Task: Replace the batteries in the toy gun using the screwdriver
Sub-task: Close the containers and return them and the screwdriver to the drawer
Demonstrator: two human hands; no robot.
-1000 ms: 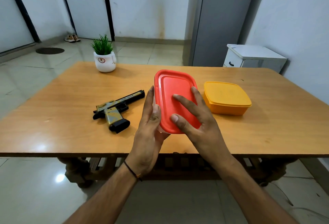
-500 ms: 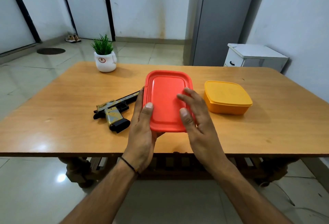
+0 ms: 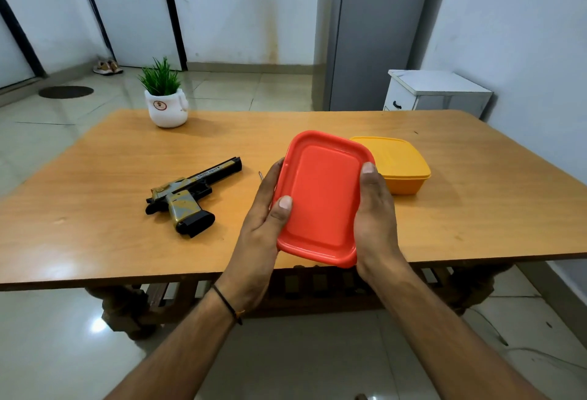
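L grip & R grip hold red container by its long sides, thumbs on top, tilted, over bench near edge. Toy gun lies flat to the left. Orange box, lid on, just behind. Potted plant far left.

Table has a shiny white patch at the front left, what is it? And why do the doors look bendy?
Head view: the patch on the table is glare, light bouncing off the glossy wood; the floor tile below it shows a brighter spot like it. Head view again: the wide-angle lens bows the black door frames near the picture's edge.
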